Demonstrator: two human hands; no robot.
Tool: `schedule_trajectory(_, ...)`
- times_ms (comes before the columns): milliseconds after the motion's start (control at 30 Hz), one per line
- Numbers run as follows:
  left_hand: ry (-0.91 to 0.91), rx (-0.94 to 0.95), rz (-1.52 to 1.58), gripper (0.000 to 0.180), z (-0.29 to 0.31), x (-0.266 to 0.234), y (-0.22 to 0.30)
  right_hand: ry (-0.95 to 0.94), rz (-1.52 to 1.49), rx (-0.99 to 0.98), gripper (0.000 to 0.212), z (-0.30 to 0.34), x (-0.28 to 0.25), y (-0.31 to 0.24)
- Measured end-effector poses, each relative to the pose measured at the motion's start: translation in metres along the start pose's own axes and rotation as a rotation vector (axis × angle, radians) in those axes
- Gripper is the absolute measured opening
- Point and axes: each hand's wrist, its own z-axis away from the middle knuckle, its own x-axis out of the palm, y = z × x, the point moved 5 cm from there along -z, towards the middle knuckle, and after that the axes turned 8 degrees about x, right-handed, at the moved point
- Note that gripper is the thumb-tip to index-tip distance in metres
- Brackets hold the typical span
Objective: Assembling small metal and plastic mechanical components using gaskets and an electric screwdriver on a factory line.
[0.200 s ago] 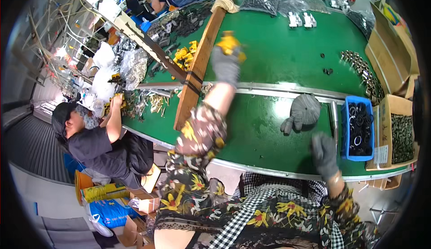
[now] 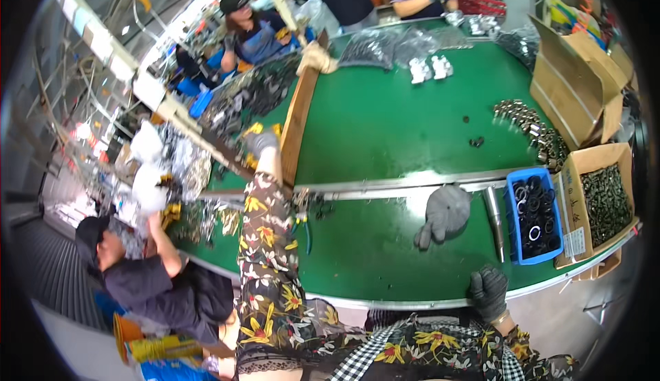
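Note:
My left hand (image 2: pixel 262 142), in a grey glove, reaches past the wooden board (image 2: pixel 300 123) to the yellow parts (image 2: pixel 251 160) on its far left side. Yellow shows right beyond the knuckles. The fingertips are hidden, so whether a part is still in them is unclear. My right hand (image 2: pixel 489 292), gloved in dark grey, rests at the table's front edge with its fingers curled in and nothing visible in them. Ahead of it lie a tapered metal rod (image 2: pixel 495 223) and a rounded bundle of grey cloth (image 2: pixel 447 213), glove-like in shape.
A blue bin (image 2: pixel 512 226) of black rings and an open cardboard box (image 2: pixel 569 209) of small dark parts stand at the right. Metal rings (image 2: pixel 533 130) lie beyond. A metal rail (image 2: pixel 385 191) crosses the green table. A co-worker (image 2: pixel 148 271) works at the left.
My left hand, with a yellow part in it earlier, has gone left across the wooden board to the yellow pile. My right hand has drawn back to the table's edge. The view has shifted.

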Motion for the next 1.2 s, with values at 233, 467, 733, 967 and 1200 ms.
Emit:
schedule_trajectory(233, 0.941, -0.195, -1.631, 0.030, 0.047, -0.007, -0.086, -0.042, 0.153, 0.147, 0.022, -0.004, -0.013, 0.006)
schedule_trajectory(467, 0.782, -0.596, -2.435, 0.035, 0.019, -0.018, -0.083, -0.026, 0.186, 0.171, 0.020, -0.005, -0.011, 0.007)
schedule_trajectory(733, 0.119, -0.199, -3.186, 0.042, -0.061, 0.049, -0.181, -0.061, 0.180, 0.157, 0.020, -0.017, -0.015, 0.009)
schedule_trajectory(967, -0.237, -0.769, -2.546, 0.090, -0.073, 0.090, -0.467, -0.045, 0.196, 0.201, 0.021, -0.015, -0.018, 0.014)
schedule_trajectory(1200, -0.277, -1.112, -2.262, 0.098, -0.053, 0.083, -0.644, -0.247, 0.450, 0.084, 0.023, 0.010, -0.002, 0.029)
